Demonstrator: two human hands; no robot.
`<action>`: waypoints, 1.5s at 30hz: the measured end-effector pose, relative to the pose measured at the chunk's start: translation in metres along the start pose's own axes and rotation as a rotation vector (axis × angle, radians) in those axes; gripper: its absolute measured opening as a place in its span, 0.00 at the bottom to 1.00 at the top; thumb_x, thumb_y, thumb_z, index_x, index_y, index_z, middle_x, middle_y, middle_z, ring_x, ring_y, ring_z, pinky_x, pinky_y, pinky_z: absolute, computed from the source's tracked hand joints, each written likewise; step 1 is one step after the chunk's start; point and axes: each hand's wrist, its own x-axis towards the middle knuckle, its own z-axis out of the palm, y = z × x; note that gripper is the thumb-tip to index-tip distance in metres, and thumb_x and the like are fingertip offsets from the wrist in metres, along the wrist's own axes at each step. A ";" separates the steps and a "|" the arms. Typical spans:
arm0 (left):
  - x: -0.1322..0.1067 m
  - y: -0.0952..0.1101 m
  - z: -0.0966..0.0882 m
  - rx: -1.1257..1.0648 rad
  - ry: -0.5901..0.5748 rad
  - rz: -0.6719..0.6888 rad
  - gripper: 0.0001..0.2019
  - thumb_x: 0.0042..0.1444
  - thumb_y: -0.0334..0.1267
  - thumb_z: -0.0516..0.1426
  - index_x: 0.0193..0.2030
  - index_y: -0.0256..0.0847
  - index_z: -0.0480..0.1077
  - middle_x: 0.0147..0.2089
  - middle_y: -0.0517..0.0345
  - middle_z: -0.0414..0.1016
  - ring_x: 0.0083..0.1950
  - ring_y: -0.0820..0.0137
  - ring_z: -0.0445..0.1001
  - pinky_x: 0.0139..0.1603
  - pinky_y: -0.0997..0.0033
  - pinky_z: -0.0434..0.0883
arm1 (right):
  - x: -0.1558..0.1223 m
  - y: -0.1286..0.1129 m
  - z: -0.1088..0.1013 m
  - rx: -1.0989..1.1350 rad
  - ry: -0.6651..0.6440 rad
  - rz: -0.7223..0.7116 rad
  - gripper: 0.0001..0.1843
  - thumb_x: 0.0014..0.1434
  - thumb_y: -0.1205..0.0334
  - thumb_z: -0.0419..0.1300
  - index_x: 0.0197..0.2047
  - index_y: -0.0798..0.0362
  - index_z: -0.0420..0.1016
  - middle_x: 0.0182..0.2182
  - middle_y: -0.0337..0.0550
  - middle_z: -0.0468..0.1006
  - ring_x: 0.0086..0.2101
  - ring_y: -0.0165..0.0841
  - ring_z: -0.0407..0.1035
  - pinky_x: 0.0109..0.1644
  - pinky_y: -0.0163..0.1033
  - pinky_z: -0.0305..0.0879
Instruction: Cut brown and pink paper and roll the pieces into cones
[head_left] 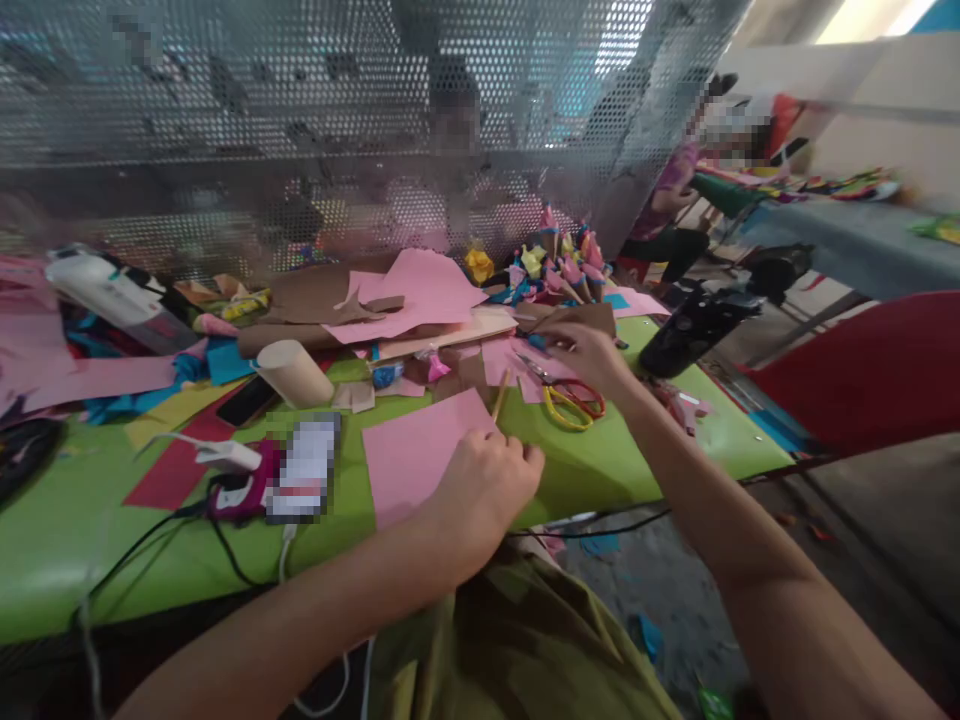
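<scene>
My left hand (495,475) is curled closed at the table's front edge, on the lower right of a square of pink paper (420,450). A thin wooden stick (501,395) shows just above its knuckles; what lies inside the fingers is hidden. My right hand (585,350) reaches farther back with fingers stretched left, beside a small blue piece (537,342); contact is too blurred to tell. Just below that hand lie scissors (574,403) with yellow and red handles, blades pointing up and left.
Paper sheets (420,290), a cardboard tube (294,373), a phone (306,465) on a cable and a black bottle (694,330) stand or lie around. Pink paper cones (574,265) cluster behind. A perforated metal screen (337,130) closes the back. A red chair (862,370) is right.
</scene>
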 end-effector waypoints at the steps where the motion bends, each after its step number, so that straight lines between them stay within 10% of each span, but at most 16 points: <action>1: 0.002 0.002 0.005 -0.026 -0.021 0.012 0.05 0.63 0.27 0.57 0.43 0.37 0.72 0.38 0.49 0.81 0.42 0.61 0.81 0.35 0.64 0.69 | -0.012 -0.015 0.009 0.040 -0.089 -0.097 0.21 0.62 0.65 0.56 0.56 0.52 0.78 0.50 0.48 0.83 0.46 0.41 0.78 0.51 0.44 0.73; 7: 0.002 0.004 0.015 -0.120 -0.113 0.035 0.07 0.62 0.25 0.55 0.44 0.37 0.71 0.39 0.50 0.81 0.43 0.61 0.81 0.38 0.63 0.70 | -0.059 -0.060 0.054 -0.121 -0.435 -0.326 0.22 0.66 0.67 0.54 0.61 0.53 0.74 0.55 0.52 0.80 0.53 0.43 0.75 0.58 0.50 0.70; 25: -0.005 0.011 0.016 -0.234 -0.111 0.093 0.07 0.63 0.26 0.55 0.44 0.38 0.72 0.40 0.50 0.81 0.43 0.61 0.81 0.40 0.63 0.74 | -0.002 -0.079 0.084 -0.375 -0.318 -0.155 0.25 0.71 0.53 0.53 0.64 0.57 0.70 0.62 0.59 0.74 0.59 0.50 0.69 0.64 0.57 0.59; 29: 0.008 0.010 0.022 -0.298 -0.051 0.017 0.09 0.63 0.26 0.54 0.48 0.38 0.72 0.42 0.50 0.80 0.46 0.60 0.80 0.43 0.60 0.75 | -0.019 -0.073 0.063 -0.021 -0.248 -0.171 0.22 0.70 0.55 0.54 0.63 0.53 0.72 0.61 0.55 0.75 0.60 0.48 0.68 0.67 0.58 0.59; 33: 0.007 0.005 0.026 -0.414 0.059 -0.008 0.11 0.65 0.32 0.56 0.53 0.38 0.72 0.51 0.47 0.78 0.54 0.58 0.77 0.53 0.56 0.74 | -0.073 -0.064 0.042 0.523 -0.457 -0.044 0.25 0.73 0.50 0.46 0.65 0.49 0.70 0.60 0.50 0.76 0.54 0.41 0.76 0.59 0.50 0.71; 39: -0.055 -0.034 0.051 -0.791 0.287 -0.026 0.29 0.61 0.41 0.62 0.68 0.49 0.63 0.69 0.50 0.68 0.70 0.62 0.65 0.69 0.56 0.65 | -0.123 -0.056 0.038 0.397 -0.440 -0.087 0.25 0.71 0.46 0.50 0.61 0.50 0.75 0.57 0.53 0.79 0.57 0.44 0.73 0.63 0.52 0.68; 45: -0.120 -0.053 0.110 -0.558 -0.065 -0.187 0.48 0.51 0.45 0.69 0.75 0.50 0.51 0.77 0.46 0.55 0.77 0.52 0.53 0.74 0.36 0.49 | -0.127 -0.059 0.028 0.286 -0.438 -0.195 0.23 0.70 0.54 0.52 0.65 0.47 0.71 0.59 0.50 0.77 0.61 0.43 0.69 0.66 0.54 0.65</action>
